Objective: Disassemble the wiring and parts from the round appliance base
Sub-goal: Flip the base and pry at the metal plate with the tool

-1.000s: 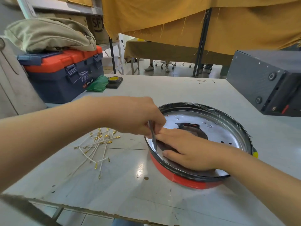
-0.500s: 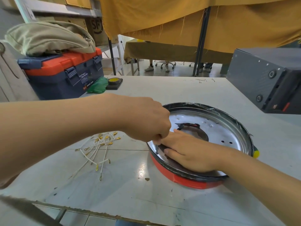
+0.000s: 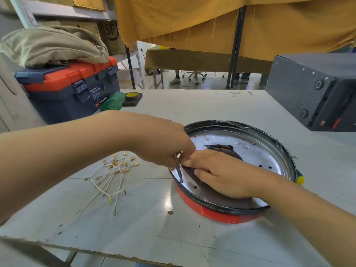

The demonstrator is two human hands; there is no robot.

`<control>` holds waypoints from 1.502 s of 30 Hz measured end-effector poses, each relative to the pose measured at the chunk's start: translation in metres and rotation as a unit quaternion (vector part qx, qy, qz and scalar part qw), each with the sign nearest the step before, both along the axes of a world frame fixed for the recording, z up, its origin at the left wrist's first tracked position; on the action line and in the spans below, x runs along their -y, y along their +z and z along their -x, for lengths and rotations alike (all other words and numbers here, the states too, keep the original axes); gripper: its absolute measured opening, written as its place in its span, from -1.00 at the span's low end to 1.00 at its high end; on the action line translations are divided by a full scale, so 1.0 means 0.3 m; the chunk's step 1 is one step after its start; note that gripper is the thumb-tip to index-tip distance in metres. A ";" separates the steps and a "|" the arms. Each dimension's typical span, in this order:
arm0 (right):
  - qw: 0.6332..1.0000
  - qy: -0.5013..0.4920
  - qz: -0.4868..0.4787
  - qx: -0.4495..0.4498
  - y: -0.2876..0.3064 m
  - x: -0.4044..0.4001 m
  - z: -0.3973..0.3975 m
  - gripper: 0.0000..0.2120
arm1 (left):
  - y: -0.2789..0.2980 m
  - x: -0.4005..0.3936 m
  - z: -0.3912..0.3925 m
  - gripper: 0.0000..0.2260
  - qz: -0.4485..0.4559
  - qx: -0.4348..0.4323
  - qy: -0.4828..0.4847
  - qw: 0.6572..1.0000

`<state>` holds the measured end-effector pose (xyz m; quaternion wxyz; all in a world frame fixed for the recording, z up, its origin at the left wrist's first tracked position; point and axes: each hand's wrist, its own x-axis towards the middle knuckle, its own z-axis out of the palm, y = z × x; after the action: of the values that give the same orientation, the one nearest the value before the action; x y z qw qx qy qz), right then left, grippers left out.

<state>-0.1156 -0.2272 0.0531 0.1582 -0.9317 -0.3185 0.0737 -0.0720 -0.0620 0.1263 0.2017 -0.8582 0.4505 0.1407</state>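
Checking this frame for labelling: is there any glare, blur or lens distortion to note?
Head view: glare blows out the plate inside the base and puts a bright spot on the table; wide-angle bending curves the table's near edge; hands and screwdriver look sharp.

You get bright, even daylight here, strongest from the open floor behind the yellow curtain (image 3: 212,22). Glare whitens the metal pan (image 3: 250,151) and streaks the glossy table (image 3: 167,204). Shadows under your forearms are soft. Edges bow from the wide lens; the near forearms look slightly soft.
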 end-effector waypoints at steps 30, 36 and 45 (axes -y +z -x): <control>0.998 -0.053 0.037 0.011 -0.037 0.026 -0.011 -0.59 | 0.007 0.035 -0.015 -0.78 0.030 -0.023 0.014 0.999; 0.998 -0.056 0.015 0.012 -0.044 0.031 -0.015 -0.60 | 0.010 0.036 -0.018 -0.69 0.012 -0.012 0.020 1.000; 0.998 -0.050 0.032 0.019 -0.036 0.030 -0.012 -0.60 | -0.013 0.030 -0.019 -0.74 -0.011 0.043 -0.035 0.998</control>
<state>-0.1121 -0.2364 0.0424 0.1260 -0.9524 -0.2717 0.0575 -0.0662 -0.0708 0.1224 0.2354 -0.8447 0.4699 0.1016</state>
